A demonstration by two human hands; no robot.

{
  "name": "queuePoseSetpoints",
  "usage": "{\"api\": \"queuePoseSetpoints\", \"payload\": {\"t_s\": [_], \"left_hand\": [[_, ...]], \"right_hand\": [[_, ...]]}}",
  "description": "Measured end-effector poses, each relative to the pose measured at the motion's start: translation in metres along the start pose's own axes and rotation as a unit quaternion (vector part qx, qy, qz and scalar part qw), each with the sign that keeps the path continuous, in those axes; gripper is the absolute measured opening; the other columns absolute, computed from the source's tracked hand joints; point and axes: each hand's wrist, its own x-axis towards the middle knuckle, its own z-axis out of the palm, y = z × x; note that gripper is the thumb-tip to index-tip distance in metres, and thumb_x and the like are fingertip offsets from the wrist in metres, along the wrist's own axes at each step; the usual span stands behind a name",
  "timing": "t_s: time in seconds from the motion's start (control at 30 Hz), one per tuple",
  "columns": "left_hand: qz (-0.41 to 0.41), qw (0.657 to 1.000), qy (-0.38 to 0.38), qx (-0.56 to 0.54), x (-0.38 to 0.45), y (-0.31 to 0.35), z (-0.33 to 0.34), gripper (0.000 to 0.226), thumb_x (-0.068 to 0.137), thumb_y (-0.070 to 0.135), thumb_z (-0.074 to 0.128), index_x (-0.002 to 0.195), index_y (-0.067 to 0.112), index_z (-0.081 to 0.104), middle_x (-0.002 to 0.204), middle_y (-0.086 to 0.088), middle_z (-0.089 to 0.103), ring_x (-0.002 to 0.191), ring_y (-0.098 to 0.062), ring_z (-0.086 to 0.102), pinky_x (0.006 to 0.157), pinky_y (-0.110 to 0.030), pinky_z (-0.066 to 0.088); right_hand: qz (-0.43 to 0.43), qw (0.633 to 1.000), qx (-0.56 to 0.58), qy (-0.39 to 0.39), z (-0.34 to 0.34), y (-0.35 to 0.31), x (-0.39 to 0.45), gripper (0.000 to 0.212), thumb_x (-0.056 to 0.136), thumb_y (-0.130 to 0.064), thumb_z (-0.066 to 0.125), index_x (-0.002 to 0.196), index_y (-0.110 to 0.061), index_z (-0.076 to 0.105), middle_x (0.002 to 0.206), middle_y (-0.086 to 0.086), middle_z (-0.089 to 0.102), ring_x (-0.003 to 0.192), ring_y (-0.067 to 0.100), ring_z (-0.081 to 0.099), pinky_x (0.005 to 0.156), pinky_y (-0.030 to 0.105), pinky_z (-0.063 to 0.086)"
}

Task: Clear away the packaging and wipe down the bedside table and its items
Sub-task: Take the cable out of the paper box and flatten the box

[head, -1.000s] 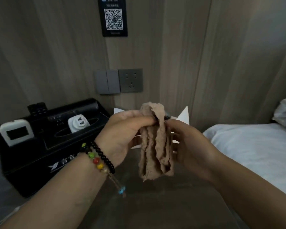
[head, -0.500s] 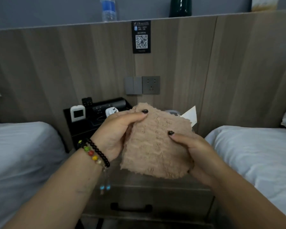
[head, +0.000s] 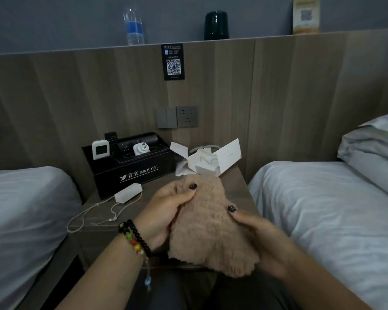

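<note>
A fluffy beige cloth (head: 208, 229) is spread between both hands above the front of the bedside table (head: 157, 189). My left hand (head: 166, 211) pinches its left edge, thumb on top. My right hand (head: 262, 238) grips its right edge, thumb pressed on the cloth. Open white packaging (head: 211, 159) with a cable inside lies at the table's back right. A black hotel organiser box (head: 134, 168) stands at the back left, holding a white display (head: 100, 150), remotes and a white plug adapter (head: 141, 148). A white charger brick (head: 128, 193) with its cable (head: 92, 215) lies in front of the box.
Beds with white sheets flank the table on the left (head: 20, 211) and right (head: 336, 211), a pillow (head: 376, 153) on the right one. The wooden headboard carries switches with a socket (head: 177, 117) and a QR sign (head: 173, 62). A water bottle (head: 133, 26) and dark vase (head: 216, 25) stand on the ledge.
The view pulled back from the table, and both beds and the ledge came into sight. The cloth, bunched and hanging a second ago, is now unfolded and spread between my hands.
</note>
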Motion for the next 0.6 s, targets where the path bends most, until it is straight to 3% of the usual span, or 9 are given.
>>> {"api": "queuePoseSetpoints", "payload": {"t_s": [0.13,0.3,0.43,0.53,0.6], "left_hand": [[-0.031,0.999,0.016,0.013,0.011,-0.02,-0.002,0.023,0.089,0.003,0.06,0.112,0.003,0.06,0.096,-0.012,0.072,0.084,-0.02,0.07,0.069,-0.031,0.055],[-0.099,0.994,0.003,-0.038,0.031,-0.045,0.003,0.037,0.088,0.007,0.064,0.124,0.005,0.053,0.108,-0.015,0.069,0.087,-0.02,0.069,0.063,-0.032,0.056],[-0.039,0.995,0.062,0.068,0.041,-0.054,0.016,0.031,0.09,0.013,0.063,0.119,0.022,0.054,0.117,0.002,0.063,0.104,-0.013,0.062,0.093,-0.037,0.051],[0.008,0.996,-0.017,0.083,0.038,-0.05,0.026,0.024,0.088,0.035,0.064,0.112,0.032,0.062,0.114,0.005,0.066,0.106,-0.012,0.064,0.096,-0.039,0.05],[0.001,0.997,-0.072,0.022,0.037,-0.049,0.032,0.039,0.078,0.046,0.069,0.111,0.027,0.065,0.109,-0.001,0.07,0.102,-0.018,0.067,0.09,-0.044,0.053]], "right_hand": [[-0.071,0.993,-0.061,0.077,-0.009,0.015,0.002,0.043,0.073,-0.015,0.073,0.115,-0.008,0.067,0.107,0.016,0.072,0.101,0.032,0.069,0.093,0.046,0.052],[-0.162,0.96,-0.157,0.167,-0.015,-0.007,0.005,0.022,0.083,-0.014,0.069,0.105,-0.012,0.068,0.091,0.012,0.075,0.085,0.027,0.073,0.073,0.038,0.057],[-0.263,0.904,-0.26,0.214,-0.008,-0.042,0.011,0.014,0.087,-0.018,0.065,0.101,-0.02,0.066,0.088,0.003,0.073,0.08,0.021,0.071,0.064,0.034,0.054],[-0.306,0.865,-0.347,0.191,0.002,-0.061,0.023,0.011,0.09,-0.019,0.062,0.1,-0.024,0.063,0.09,0.0,0.07,0.083,0.019,0.069,0.07,0.038,0.057],[-0.307,0.867,-0.368,0.135,0.01,-0.067,0.03,0.014,0.092,-0.013,0.059,0.102,-0.021,0.063,0.093,0.004,0.07,0.086,0.021,0.068,0.074,0.038,0.057]]}}
